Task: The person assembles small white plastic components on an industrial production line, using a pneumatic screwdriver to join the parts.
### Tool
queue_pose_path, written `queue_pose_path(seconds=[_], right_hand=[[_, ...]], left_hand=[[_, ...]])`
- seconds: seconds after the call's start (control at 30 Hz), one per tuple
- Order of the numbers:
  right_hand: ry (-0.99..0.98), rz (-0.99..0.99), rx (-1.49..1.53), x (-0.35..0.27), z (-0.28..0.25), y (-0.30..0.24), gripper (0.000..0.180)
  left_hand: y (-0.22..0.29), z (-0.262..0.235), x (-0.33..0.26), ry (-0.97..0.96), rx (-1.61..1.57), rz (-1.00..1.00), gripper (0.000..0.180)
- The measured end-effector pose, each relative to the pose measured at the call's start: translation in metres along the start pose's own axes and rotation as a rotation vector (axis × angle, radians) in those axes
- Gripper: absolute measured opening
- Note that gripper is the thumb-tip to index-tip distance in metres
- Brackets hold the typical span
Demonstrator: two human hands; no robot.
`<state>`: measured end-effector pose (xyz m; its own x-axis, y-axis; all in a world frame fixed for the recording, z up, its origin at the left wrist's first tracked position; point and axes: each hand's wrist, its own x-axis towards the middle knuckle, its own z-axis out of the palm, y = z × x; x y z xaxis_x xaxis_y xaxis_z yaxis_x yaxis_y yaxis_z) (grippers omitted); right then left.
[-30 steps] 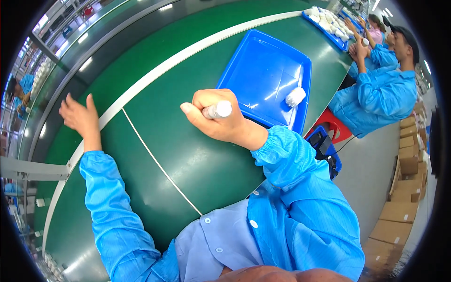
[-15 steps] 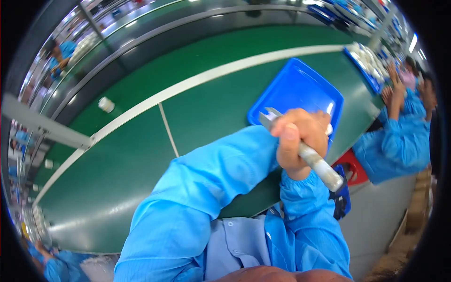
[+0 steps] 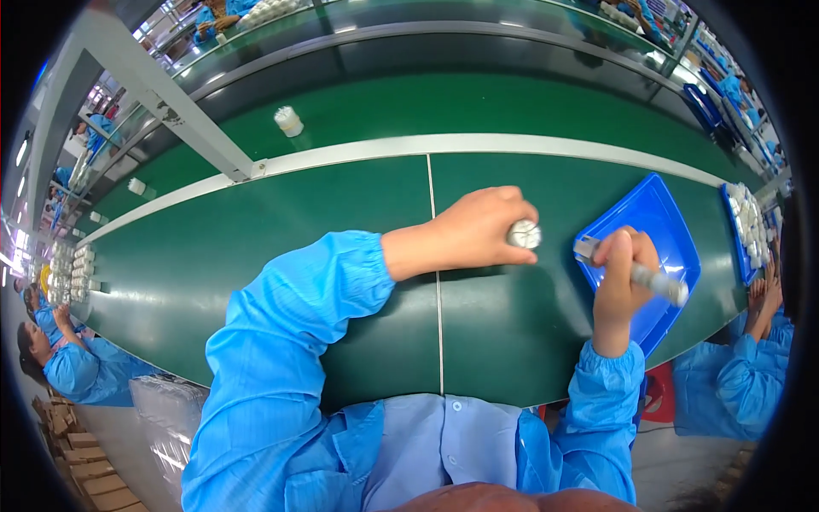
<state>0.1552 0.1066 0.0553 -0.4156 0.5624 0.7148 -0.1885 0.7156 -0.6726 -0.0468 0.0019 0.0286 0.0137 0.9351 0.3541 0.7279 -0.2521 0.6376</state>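
Over the green tabletop, my left hand (image 3: 465, 229) is closed round a small white cylindrical part (image 3: 525, 234), whose round, segmented end faces up. My right hand (image 3: 627, 277) grips a hand tool with a forked, flat metal end and a thick pale handle (image 3: 661, 284). The fork points left, toward the white part, with a gap between the two. Under my right hand lies a blue plastic tray (image 3: 655, 200), its near left portion partly hidden by the hand and tool.
Behind a white rail (image 3: 358, 154) runs a green belt (image 3: 409, 107) carrying a white part (image 3: 288, 121). A grey metal post (image 3: 162, 102) rises at the left. At the right, a co-worker's blue sleeve (image 3: 755, 384) is close to another blue tray (image 3: 735, 230) full of white parts.
My view has turned right to left across the bench. My left hand, earlier reaching over the blue tray behind my right hand, has drawn back left with the white part. My right hand still grips the tool.
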Motion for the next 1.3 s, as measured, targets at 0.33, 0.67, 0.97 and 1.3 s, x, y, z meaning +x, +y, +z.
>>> queue_pose_path(seconds=[0.33,0.67,0.97,1.3], right_hand=[[-0.036,0.386,0.293,-0.003,0.035,0.004,0.033],[-0.135,0.425,0.241,-0.005,0.042,0.011,0.035],[-0.057,0.458,0.172,-0.017,0.024,0.034,0.034],[0.108,0.276,0.007,-0.009,0.022,0.031,0.033]], left_hand=[[-0.007,0.022,-0.026,0.14,-0.09,0.013,0.046],[-0.011,0.027,-0.029,0.163,-0.047,0.072,0.043],[0.004,0.051,-0.024,0.242,0.11,0.051,0.04],[0.01,0.035,-0.038,0.294,-0.031,0.045,0.037]])
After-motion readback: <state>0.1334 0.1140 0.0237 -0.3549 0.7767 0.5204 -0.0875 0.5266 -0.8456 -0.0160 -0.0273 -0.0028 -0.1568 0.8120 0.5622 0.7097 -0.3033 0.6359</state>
